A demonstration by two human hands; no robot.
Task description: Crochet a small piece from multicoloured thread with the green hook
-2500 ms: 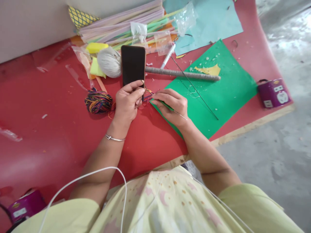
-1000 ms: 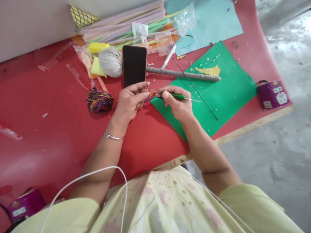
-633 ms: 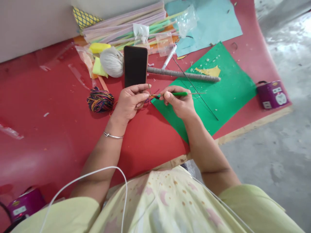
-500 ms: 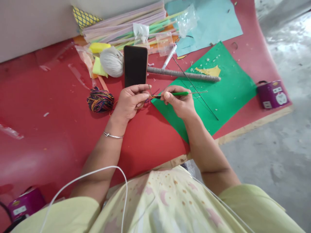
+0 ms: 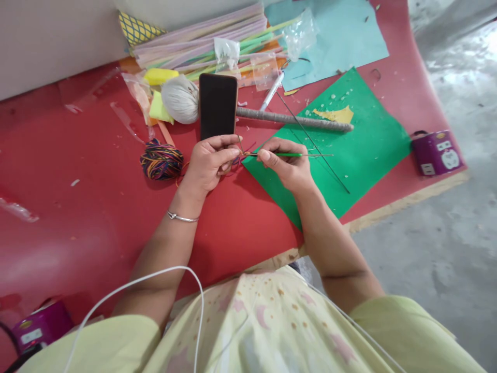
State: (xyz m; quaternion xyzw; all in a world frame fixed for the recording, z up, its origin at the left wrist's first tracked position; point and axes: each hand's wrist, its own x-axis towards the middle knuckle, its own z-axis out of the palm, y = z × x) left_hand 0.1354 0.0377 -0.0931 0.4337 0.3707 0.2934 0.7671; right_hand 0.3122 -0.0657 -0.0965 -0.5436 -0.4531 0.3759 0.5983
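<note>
My right hand (image 5: pixel 286 161) is closed on a crochet hook (image 5: pixel 289 154) with a green handle, its thin metal end sticking out to the right. The hook's other end meets a small piece of multicoloured yarn work (image 5: pixel 245 154) at the fingertips of my left hand (image 5: pixel 213 160). That hand pinches the yarn between thumb and fingers, with a strand near the raised index finger. A ball of multicoloured yarn (image 5: pixel 161 159) lies left of my left hand, and a strand runs from it toward that hand. The exact stitch is too small to make out.
A phone (image 5: pixel 218 106) leans against a grey stick (image 5: pixel 295 119) and a ball of pale yarn (image 5: pixel 180 99). A green sheet (image 5: pixel 373 134) with a thin dark rod (image 5: pixel 314 145) lies to the right. Straws or strips (image 5: pixel 202 36) and a purple box (image 5: pixel 438 152) sit farther out.
The crochet hook has tilted slightly, its right end dipping a little lower. My right hand has shifted only slightly and my left keeps its pinch.
</note>
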